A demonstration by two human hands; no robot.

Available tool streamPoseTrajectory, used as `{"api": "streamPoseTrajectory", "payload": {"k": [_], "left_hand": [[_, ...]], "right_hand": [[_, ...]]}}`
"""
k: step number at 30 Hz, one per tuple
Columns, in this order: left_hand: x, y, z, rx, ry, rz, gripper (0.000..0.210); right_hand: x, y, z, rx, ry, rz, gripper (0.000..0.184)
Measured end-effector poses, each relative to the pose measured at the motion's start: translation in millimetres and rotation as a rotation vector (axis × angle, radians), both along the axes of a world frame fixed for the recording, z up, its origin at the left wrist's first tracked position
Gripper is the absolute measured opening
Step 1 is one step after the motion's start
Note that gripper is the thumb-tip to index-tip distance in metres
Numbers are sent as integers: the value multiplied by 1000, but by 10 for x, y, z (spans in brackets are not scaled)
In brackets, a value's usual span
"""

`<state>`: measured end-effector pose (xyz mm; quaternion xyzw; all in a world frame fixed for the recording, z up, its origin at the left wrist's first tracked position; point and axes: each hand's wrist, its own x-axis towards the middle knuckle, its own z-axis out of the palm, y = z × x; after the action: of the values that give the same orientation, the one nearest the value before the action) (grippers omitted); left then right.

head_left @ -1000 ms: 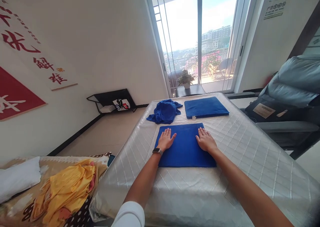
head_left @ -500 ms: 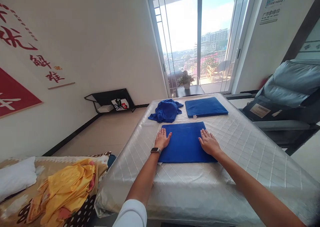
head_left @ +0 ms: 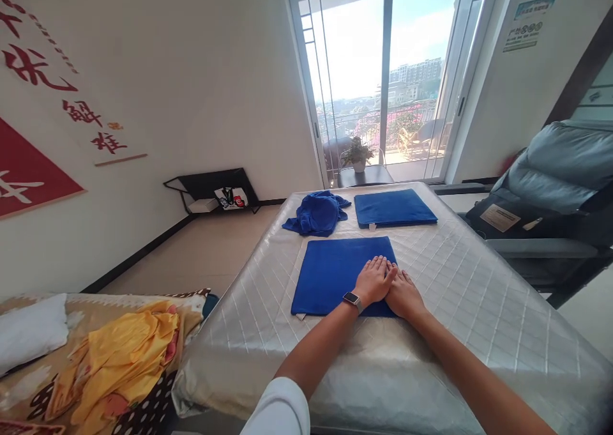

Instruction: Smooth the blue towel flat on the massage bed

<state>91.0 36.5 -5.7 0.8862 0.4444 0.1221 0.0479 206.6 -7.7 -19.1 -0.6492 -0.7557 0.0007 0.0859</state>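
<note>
A blue towel (head_left: pixel 330 275), folded into a flat rectangle, lies on the plastic-covered mattress (head_left: pixel 258 333) in front of me. My left hand (head_left: pixel 375 280), with a watch on its wrist, rests flat on the towel's right half, fingers stretched out. Beside it, my right hand (head_left: pixel 405 291) lies flat over the towel's right edge, touching the left hand. Neither hand grips anything. Farther back sits a second folded blue towel (head_left: pixel 395 207), and to its left a crumpled blue towel (head_left: pixel 320 213).
A grey recliner (head_left: pixel 546 250) stands to the right of the mattress. At the lower left, yellow cloth (head_left: pixel 129 352) and a white pillow (head_left: pixel 33 333) lie on patterned bedding. Behind the mattress, a potted plant (head_left: pixel 358 155) stands on a chair before the sliding glass door (head_left: pixel 389 71).
My left hand has moved right across the towel, from its left edge to beside my right hand. The towel sits slightly farther left.
</note>
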Motion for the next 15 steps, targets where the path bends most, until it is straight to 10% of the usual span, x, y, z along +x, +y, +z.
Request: {"api": "streamPoseTrajectory", "payload": {"k": [15], "left_hand": [[-2166,-421,-86,-99,109,362,85]], "right_hand": [[-31,42,44,-54,-15,-44,67]]}}
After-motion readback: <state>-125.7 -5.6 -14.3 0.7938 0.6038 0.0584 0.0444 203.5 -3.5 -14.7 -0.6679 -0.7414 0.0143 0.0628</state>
